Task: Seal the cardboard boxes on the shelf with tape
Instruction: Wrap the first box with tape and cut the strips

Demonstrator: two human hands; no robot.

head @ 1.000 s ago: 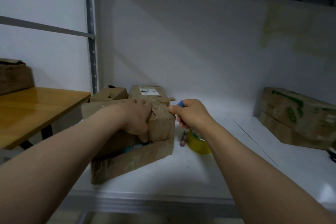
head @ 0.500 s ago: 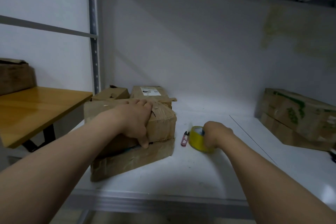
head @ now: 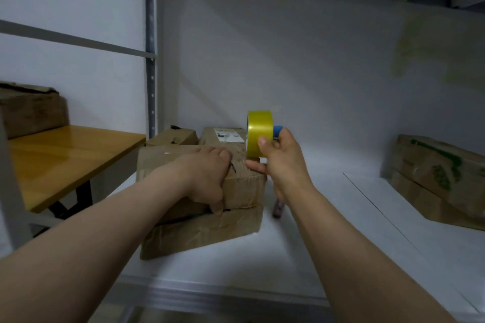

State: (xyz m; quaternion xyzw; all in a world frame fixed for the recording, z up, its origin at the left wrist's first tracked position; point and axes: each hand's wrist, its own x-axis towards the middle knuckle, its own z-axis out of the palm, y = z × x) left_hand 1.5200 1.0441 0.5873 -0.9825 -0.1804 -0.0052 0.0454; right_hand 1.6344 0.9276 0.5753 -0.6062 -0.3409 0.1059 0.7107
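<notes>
- Cardboard boxes [head: 199, 236]: two crumpled ones stacked near the front left of the white shelf [head: 301, 249], with the top box [head: 246, 186] sitting a bit skewed on the other.
- Left hand [head: 207, 178] grips the top box's right end, fingers curled over the top and thumb down the front face.
- Right hand [head: 283, 162] pinches the yellow tape roll [head: 259, 134], held upright in the air just beside that same end, thumb on the outer band.
- Something blue [head: 277, 130] peeks out behind the roll, can't tell what it is.
- Small reddish tool [head: 277, 208] lies on the shelf under the right wrist, mostly hidden.
- Two small boxes [head: 173, 137] sit at the back, and a green-printed box [head: 441, 173] sits far right.
- Wooden worktop [head: 65, 155] is off to the left.
</notes>
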